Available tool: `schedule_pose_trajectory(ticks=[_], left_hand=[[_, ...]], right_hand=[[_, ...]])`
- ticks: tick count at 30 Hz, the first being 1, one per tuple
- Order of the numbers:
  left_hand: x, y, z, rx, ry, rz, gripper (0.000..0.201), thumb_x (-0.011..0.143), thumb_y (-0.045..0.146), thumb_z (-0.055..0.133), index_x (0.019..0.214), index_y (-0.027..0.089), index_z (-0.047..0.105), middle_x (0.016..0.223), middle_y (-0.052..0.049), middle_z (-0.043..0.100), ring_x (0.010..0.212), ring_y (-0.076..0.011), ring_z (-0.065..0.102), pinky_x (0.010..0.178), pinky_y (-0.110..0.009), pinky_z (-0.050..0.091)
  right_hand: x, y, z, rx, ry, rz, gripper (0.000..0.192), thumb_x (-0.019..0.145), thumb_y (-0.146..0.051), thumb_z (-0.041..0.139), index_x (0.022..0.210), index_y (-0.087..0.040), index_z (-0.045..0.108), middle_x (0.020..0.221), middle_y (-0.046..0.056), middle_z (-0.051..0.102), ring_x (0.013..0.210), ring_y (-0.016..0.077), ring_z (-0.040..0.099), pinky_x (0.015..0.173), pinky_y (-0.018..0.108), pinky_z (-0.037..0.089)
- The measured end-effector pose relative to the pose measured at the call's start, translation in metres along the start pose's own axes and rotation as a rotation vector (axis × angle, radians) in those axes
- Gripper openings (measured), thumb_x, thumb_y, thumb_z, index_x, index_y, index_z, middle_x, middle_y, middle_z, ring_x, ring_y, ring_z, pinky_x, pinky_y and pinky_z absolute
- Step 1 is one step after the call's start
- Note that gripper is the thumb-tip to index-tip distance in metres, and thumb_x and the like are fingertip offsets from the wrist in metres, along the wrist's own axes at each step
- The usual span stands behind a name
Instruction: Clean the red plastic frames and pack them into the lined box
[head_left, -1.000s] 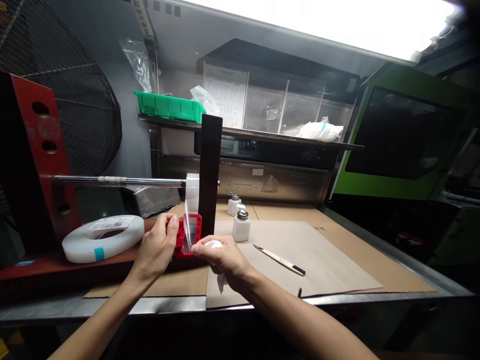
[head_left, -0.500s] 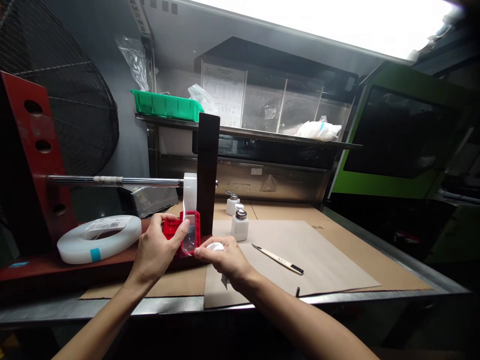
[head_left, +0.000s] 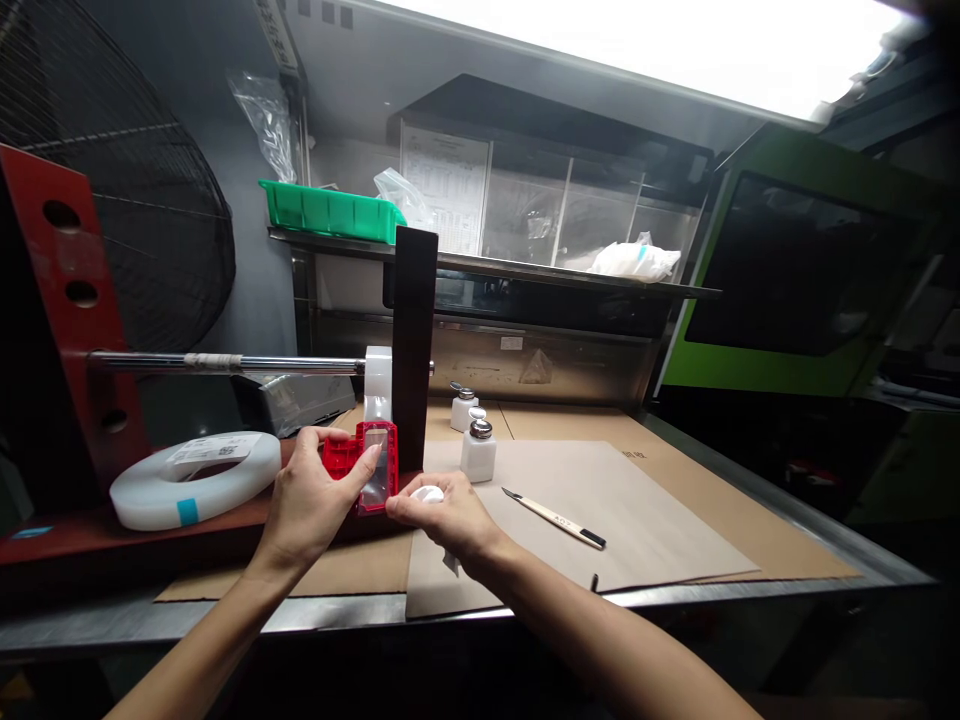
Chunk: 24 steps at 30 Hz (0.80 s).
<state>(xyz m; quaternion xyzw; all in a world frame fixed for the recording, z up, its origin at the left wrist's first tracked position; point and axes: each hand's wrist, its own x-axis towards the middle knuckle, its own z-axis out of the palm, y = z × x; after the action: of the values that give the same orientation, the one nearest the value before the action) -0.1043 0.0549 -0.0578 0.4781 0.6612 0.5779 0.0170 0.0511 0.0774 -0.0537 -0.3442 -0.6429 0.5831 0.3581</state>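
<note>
Behind the tabletop's front edge (head_left: 337, 609), the left hand (head_left: 313, 495) pinches the red part (head_left: 361, 438), presumably steadying it; the right hand (head_left: 450, 512) (clutching a white wad (head_left: 428, 494)) pinches its corner.

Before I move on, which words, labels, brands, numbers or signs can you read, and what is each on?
None can be quoted reliably:
White label on the lying roll: print and square code, too small.
Pale-handled tool: dark lettering, too small.
Brown cardboard: dark characters, too blurred.
Posted sheet above the shelf: rows of print, too small.
Sign strip, upper left: characters, too blurred.
Small label on the metal back panel: nothing legible.
</note>
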Motion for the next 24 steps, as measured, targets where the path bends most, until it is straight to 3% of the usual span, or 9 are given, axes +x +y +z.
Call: schedule_pose_trajectory(ticks=[4,8,11,18,24], left_hand=[[0.001,-0.002,0.001,-0.001,-0.002,0.004,0.043,0.062,0.056,0.066,0.087,0.025,0.050,0.083,-0.002,0.061,0.074,-0.0257,0.062,0.068,-0.039,0.049],[0.001,-0.003,0.002,-0.002,0.005,0.007,0.043,0.062,0.056,0.065,0.087,0.025,0.049,0.086,-0.003,0.061,0.076,-0.0260,0.062,0.069,-0.039,0.049],[0.000,-0.002,0.003,0.007,0.012,0.009,0.044,0.062,0.057,0.065,0.088,0.025,0.049,0.085,-0.003,0.061,0.076,-0.0262,0.061,0.068,-0.039,0.048],[-0.001,0.001,0.001,0.048,0.024,0.015,0.038,0.064,0.052,0.065,0.086,0.026,0.049,0.083,-0.002,0.061,0.073,-0.0250,0.061,0.068,-0.038,0.047],[-0.003,0.005,-0.003,0.055,0.007,0.023,0.028,0.077,0.054,0.048,0.084,0.027,0.048,0.076,-0.001,0.061,0.068,-0.0235,0.060,0.063,-0.035,0.046]], right_hand=[[0.002,0.002,-0.004,-0.063,-0.032,-0.062,0.015,0.069,-0.019,0.066,0.060,-0.015,0.056,0.053,-0.006,0.048,0.049,0.0056,0.039,0.048,0.018,0.030],[0.004,-0.001,-0.011,-0.340,0.050,-0.339,0.015,0.073,-0.028,0.063,0.068,-0.017,0.054,0.060,-0.006,0.049,0.054,0.0074,0.042,0.050,0.019,0.032],[0.008,-0.011,-0.013,-0.466,-0.014,-0.464,0.005,0.075,-0.019,0.054,0.079,-0.019,0.058,0.065,-0.006,0.051,0.056,0.0078,0.044,0.053,0.019,0.034],[0.015,-0.020,-0.008,-0.716,-0.280,-0.377,0.012,0.071,-0.019,0.057,0.081,-0.020,0.062,0.069,-0.003,0.056,0.065,0.0112,0.051,0.060,0.021,0.039],[0.012,-0.021,-0.008,-0.805,-0.336,-0.371,0.016,0.071,-0.022,0.055,0.085,-0.021,0.061,0.076,-0.002,0.060,0.071,0.0135,0.054,0.064,0.022,0.041]])
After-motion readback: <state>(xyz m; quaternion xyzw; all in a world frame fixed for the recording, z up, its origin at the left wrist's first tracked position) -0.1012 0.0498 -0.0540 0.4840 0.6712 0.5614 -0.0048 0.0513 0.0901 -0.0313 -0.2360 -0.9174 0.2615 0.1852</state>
